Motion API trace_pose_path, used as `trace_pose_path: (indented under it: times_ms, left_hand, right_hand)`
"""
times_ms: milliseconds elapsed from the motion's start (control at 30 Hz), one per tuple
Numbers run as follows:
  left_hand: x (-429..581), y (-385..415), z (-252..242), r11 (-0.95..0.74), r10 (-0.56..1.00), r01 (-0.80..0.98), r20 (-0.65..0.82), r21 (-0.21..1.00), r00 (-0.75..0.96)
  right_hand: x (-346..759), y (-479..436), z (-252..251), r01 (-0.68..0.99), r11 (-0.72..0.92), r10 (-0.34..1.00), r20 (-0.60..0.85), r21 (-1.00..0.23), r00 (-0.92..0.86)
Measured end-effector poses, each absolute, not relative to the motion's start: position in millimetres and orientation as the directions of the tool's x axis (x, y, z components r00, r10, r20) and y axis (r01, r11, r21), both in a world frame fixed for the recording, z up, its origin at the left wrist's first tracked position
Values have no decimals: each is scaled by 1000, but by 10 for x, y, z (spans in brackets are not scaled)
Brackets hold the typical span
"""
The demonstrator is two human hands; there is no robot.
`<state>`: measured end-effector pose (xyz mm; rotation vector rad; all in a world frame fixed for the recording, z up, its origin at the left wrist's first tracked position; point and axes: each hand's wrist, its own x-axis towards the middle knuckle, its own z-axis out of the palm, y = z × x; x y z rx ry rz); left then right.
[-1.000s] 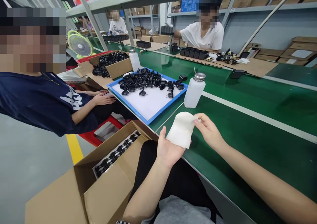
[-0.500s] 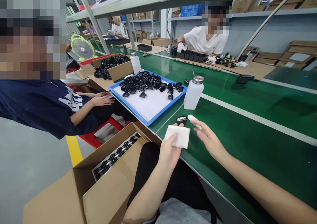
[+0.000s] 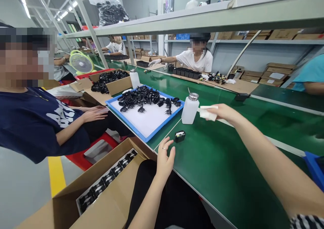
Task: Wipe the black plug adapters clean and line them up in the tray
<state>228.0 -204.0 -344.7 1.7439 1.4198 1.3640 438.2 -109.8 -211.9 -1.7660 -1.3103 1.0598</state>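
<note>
White cloth is right of the middle of the frame in the head view, up above the green table. The right hand pinches it between thumb and fingers. Just left of the cloth stands a white bottle with a metal top. The left hand is low in the middle, with its fingers a bit bent and spread apart, and I see nothing in it. Near its fingertips, a small black case sits on the table with some white showing on top. Left of the middle is a blue-edged tray with a pile of black plugs on it. An open brown box is at the lower left. A person in a dark blue shirt sits at the left edge.
</note>
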Motion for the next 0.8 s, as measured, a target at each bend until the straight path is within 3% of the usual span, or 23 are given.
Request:
trace_pose_path:
  times_ms: [100,200,300,400,533,667,800]
  left_hand:
    - [2322,-2013,-3574,-392,869,623,495,677,9]
    - [2366,-2030,-3614,-425,821,719,568,550,51]
    - [2383,-2047,-3618,-436,798,732,601,524,45]
    - [2381,-2047,-3619,-444,788,724,615,528,35]
    - [2369,-2040,-3606,-464,786,712,615,527,57]
    - [2359,-2056,-3563,-457,808,703,584,545,73]
    - [2359,-2093,-3524,-444,828,666,559,599,49]
  right_hand:
    - [4414,-687,-1924,605,-214,960,-53,-767,273]
    - [4223,-505,-1895,677,-99,964,99,-729,247]
    - [4034,-501,-1956,747,82,946,287,-660,150]
    - [3972,-554,-2022,830,260,896,444,-493,-16]
    - [4005,-605,-2053,875,317,902,400,-365,-160]
    - [4011,-622,-2079,838,371,893,402,-401,-203]
    - [3977,-615,-2124,790,283,906,421,-544,-35]
